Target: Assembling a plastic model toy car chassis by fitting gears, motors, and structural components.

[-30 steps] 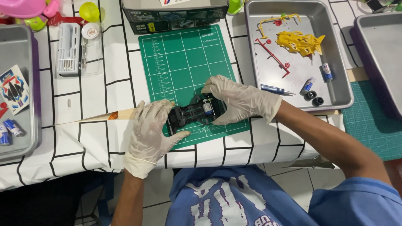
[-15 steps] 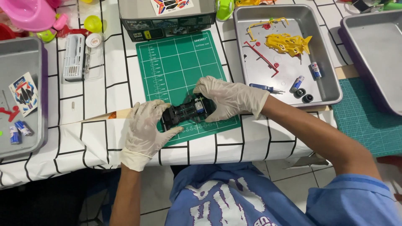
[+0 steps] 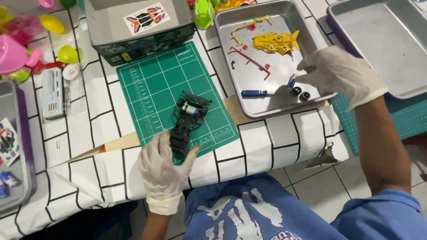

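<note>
Black toy car chassis: lies on green cutting mat, long axis diagonal, near end lower left. Left hand: grip open, fingertips touching near end. Right hand: fingers loosely open above metal tray, holding nothing.

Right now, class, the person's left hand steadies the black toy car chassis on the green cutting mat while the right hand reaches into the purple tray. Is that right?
Not quite. In the head view, the right hand reaches over the silver metal tray holding the yellow parts, not a purple one. The left hand does steady the black toy car chassis on the green cutting mat.
</note>
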